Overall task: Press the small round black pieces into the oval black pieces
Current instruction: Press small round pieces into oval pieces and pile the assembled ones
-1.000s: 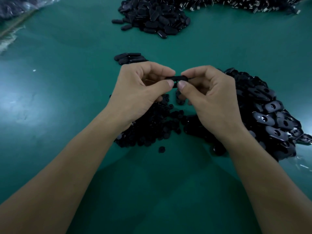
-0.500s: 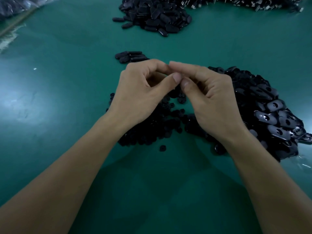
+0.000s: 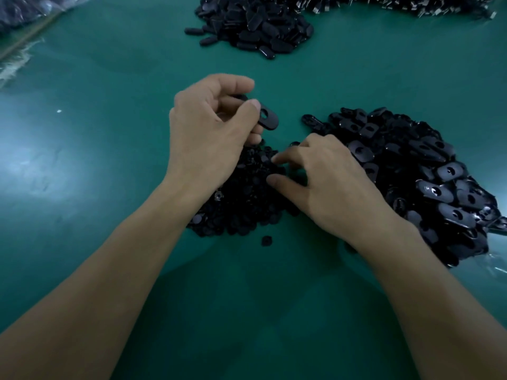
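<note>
The oval piece [image 3: 268, 119] in work is held off the table, centre of scene, pinched at one end between thumb and curled fingers of the left hand [image 3: 208, 133]. Its free end points right and its round hole is open and unfilled. Just near of it lies the heap of small round pieces [image 3: 241, 204]. The right hand [image 3: 329, 185] reaches into the heap's right edge, thumb and forefinger apart and loosely bent. It appears to grip nothing, though black parts on a black heap make this uncertain. One stray round piece [image 3: 266, 240] sits just near of the heap. The stock of unfilled oval pieces [image 3: 417, 171] is heaped to the right, a second oval heap [image 3: 255, 26] lies far across the green table [image 3: 109, 105]. Step judged in hand: fetching a round insert. The next move calls for a single piece pinched clean, lifted to the hole, seated square and pressed home by thumb.
</note>
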`<act>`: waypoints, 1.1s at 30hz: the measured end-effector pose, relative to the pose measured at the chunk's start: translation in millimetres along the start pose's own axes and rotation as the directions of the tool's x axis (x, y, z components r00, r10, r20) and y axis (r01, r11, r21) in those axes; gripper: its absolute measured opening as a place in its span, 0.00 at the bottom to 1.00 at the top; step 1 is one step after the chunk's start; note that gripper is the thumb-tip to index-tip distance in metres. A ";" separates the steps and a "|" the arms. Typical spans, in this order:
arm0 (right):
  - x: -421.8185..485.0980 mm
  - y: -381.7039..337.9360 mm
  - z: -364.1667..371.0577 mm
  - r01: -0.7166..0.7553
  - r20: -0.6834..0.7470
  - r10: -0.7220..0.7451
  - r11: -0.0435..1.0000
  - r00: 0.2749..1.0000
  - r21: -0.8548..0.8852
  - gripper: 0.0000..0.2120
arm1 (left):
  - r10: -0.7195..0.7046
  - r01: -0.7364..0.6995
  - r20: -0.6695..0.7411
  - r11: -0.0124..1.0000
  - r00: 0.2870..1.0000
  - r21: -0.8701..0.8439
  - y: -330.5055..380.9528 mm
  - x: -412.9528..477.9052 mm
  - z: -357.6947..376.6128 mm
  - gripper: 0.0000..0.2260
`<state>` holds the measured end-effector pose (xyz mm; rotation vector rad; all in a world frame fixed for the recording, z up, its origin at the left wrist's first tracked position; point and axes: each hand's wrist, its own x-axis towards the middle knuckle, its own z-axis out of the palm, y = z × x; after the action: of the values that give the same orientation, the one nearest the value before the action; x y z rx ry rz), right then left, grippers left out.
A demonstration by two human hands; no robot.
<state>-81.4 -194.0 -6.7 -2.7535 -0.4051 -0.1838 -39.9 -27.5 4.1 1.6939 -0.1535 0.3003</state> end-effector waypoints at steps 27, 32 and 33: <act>0.2 -5.7 -1.7 0.067 -0.324 0.097 0.886 0.941 0.458 0.05 | -0.003 0.001 0.040 0.999 0.999 0.050 -3.3 -2.4 0.6 0.07; 1.6 -1.4 0.2 0.040 -0.340 0.164 0.854 0.926 0.518 0.10 | -0.005 0.000 0.069 0.997 0.998 0.078 -2.6 -4.3 1.8 0.07; 2.1 -0.8 0.4 0.033 -0.346 0.176 0.853 0.921 0.522 0.11 | -0.005 -0.001 0.073 0.997 0.997 0.082 -2.4 -4.6 1.8 0.07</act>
<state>-79.6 -192.6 -6.5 -2.1244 -0.1999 -0.5055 -43.4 -29.3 0.3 1.7871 -0.1956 0.2457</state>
